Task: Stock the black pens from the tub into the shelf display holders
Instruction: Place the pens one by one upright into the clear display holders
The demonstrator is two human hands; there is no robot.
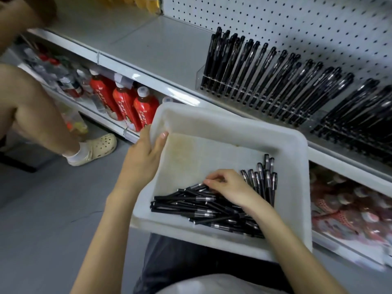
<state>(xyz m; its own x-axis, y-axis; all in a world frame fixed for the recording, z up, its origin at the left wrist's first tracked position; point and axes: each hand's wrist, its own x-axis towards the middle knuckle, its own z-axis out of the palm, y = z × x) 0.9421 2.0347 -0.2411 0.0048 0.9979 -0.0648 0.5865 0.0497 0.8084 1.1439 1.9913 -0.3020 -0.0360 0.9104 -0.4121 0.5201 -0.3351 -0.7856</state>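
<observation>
A white plastic tub (212, 122) rests on my lap, tilted toward me. My left hand (144, 153) grips its left rim, thumb inside the wall. Several black pens (191, 204) lie heaped in the tub's near right corner. My right hand (229, 187) is down on that heap, its fingers curled around and pinching some pens. On the grey shelf, clear display holders (200, 77) hold rows of upright black pens (265, 77), with a second holder of pens (360, 119) to the right.
The grey shelf (148, 52) has bare space left of the holders, backed by white pegboard (297, 24). Red bottles (125, 102) stand on the lower shelf. Another person's leg and beige clog (99, 147) are on the floor to the left.
</observation>
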